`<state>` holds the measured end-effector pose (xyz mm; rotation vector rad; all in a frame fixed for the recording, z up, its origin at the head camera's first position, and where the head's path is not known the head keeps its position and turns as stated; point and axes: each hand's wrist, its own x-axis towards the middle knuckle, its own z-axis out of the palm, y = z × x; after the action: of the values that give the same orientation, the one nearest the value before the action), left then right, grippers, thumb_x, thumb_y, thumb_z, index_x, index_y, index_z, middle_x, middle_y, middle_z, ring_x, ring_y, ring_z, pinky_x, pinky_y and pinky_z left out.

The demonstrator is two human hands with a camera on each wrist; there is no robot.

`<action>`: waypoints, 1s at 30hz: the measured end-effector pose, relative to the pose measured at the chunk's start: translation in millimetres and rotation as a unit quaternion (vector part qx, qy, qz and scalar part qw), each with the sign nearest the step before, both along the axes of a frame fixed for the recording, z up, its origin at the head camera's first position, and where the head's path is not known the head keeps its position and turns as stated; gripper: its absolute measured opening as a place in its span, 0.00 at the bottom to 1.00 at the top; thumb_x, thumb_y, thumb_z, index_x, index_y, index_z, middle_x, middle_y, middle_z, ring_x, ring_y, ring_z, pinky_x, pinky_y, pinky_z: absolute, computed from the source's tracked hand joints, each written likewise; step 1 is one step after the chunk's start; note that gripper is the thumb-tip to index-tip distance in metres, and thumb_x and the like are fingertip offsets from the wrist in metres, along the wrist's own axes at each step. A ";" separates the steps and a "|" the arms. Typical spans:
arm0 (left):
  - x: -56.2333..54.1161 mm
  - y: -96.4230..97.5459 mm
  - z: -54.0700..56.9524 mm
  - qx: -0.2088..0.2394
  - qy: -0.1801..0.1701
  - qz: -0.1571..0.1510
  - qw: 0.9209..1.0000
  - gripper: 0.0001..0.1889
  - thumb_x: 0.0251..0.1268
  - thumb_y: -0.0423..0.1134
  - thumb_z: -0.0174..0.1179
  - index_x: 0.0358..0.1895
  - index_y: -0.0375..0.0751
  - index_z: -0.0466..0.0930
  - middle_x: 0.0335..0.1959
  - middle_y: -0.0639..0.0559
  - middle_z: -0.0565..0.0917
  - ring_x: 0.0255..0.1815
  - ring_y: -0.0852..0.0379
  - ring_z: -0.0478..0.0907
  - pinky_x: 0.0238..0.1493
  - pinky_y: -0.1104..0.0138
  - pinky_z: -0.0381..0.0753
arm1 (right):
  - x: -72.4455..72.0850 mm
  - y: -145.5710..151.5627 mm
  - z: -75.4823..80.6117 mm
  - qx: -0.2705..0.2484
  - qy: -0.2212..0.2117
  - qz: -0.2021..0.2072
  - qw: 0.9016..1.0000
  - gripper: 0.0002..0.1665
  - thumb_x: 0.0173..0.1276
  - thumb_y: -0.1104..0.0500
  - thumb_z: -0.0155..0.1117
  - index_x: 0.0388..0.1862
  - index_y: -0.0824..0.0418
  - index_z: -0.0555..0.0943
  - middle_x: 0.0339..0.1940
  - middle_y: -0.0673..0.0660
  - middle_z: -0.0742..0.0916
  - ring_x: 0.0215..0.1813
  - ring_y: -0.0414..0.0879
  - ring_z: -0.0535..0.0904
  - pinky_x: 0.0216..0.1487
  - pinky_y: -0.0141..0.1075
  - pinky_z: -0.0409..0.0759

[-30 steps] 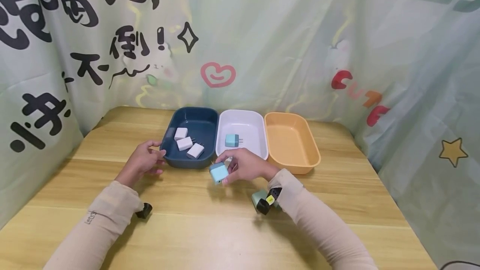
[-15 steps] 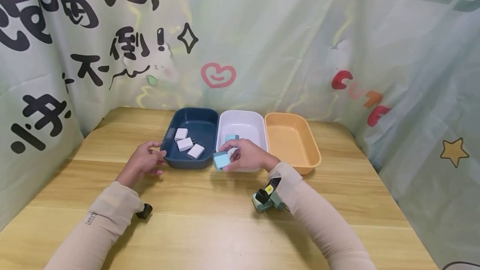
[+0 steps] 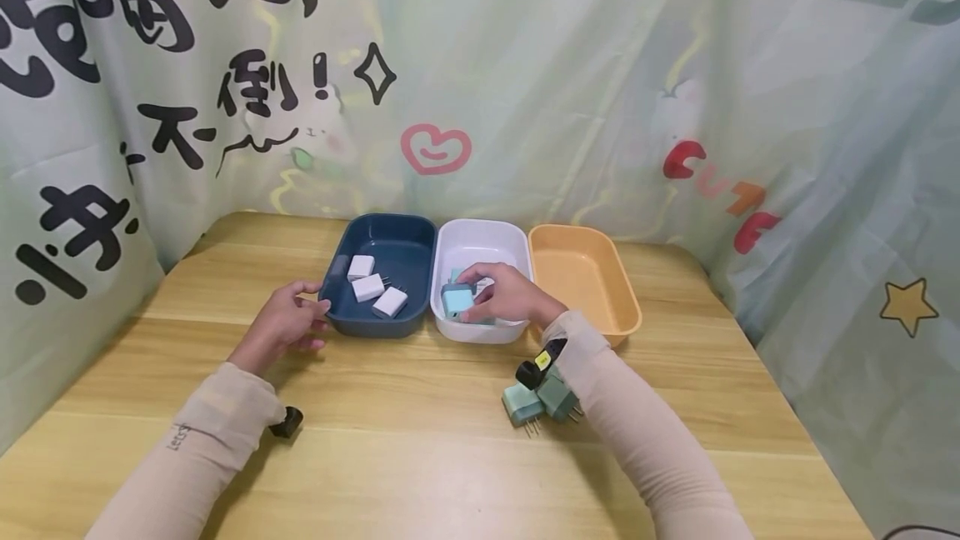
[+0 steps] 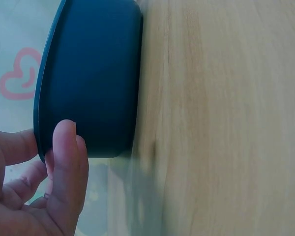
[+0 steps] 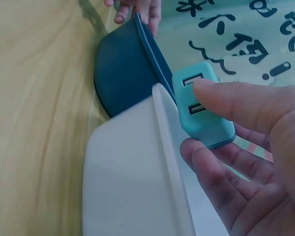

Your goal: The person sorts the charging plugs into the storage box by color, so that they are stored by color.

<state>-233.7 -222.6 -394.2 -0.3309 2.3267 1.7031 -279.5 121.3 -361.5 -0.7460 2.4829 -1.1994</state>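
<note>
Carried forward by the right hand (image 3: pixel 510 294), a blue charger (image 3: pixel 457 301) has moved from in front of the trays to a position over the near left part of the white tray (image 3: pixel 487 334); the left hand (image 3: pixel 288 319) keeps its place. The right hand grasps the charger with the thumb across the face that bears two USB ports and the fingers beneath, a hold that appears to leave its body free of the tray's rim. Whether its prongs are folded cannot be told. The left hand pinches the rim of the navy tray (image 3: pixel 378 328) at its near left corner, presumably to steady it. Three white chargers (image 3: pixel 367 287) lie in the navy tray, while another blue charger (image 3: pixel 456 274) sits in the white one, partly hidden by the right hand; placement thus seems to follow colour. To the right stands the orange tray (image 3: pixel 585 282), close alongside the white, so that all three are within easy reach. Green chargers (image 3: pixel 521 404) rest on the table (image 3: pixel 390 457) beside the right forearm, prongs exposed.
</note>
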 end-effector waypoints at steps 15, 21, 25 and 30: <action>-0.6 0.0 -0.2 0.004 0.001 -0.002 1.000 0.27 0.75 0.34 0.49 0.73 0.34 0.55 0.51 0.35 0.71 0.40 0.47 0.78 0.33 0.58 0.85 | -20.1 13.7 -4.9 0.021 -0.001 -0.049 0.999 0.27 0.52 0.61 0.79 0.51 0.59 0.80 0.48 0.56 0.81 0.42 0.51 0.82 0.51 0.39 0.81; 0.6 1.1 1.6 -0.003 -0.001 -0.002 1.000 0.27 0.76 0.34 0.48 0.73 0.34 0.55 0.50 0.35 0.71 0.41 0.46 0.78 0.33 0.58 0.85 | -24.5 19.4 -3.5 0.022 -0.001 -0.067 0.998 0.26 0.52 0.60 0.79 0.50 0.59 0.80 0.47 0.56 0.81 0.41 0.50 0.82 0.53 0.41 0.79; 1.3 1.4 3.3 -0.005 -0.002 -0.002 1.000 0.27 0.76 0.34 0.48 0.73 0.34 0.55 0.50 0.35 0.71 0.41 0.45 0.78 0.33 0.58 0.85 | -26.2 24.1 -2.6 0.019 -0.001 -0.073 0.997 0.26 0.52 0.61 0.79 0.50 0.61 0.79 0.48 0.58 0.80 0.42 0.50 0.83 0.55 0.43 0.77; 1.5 1.2 2.7 -0.007 -0.002 -0.001 1.000 0.27 0.76 0.34 0.48 0.73 0.35 0.55 0.51 0.35 0.71 0.42 0.45 0.78 0.33 0.59 0.85 | -29.5 29.1 -4.1 0.035 0.001 -0.094 0.995 0.27 0.52 0.59 0.79 0.51 0.60 0.79 0.49 0.57 0.80 0.43 0.51 0.81 0.56 0.45 0.75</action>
<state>-232.2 -221.4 -391.5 -0.3350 2.3356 1.6851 -309.0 150.4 -365.6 -0.5034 2.6293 -1.1664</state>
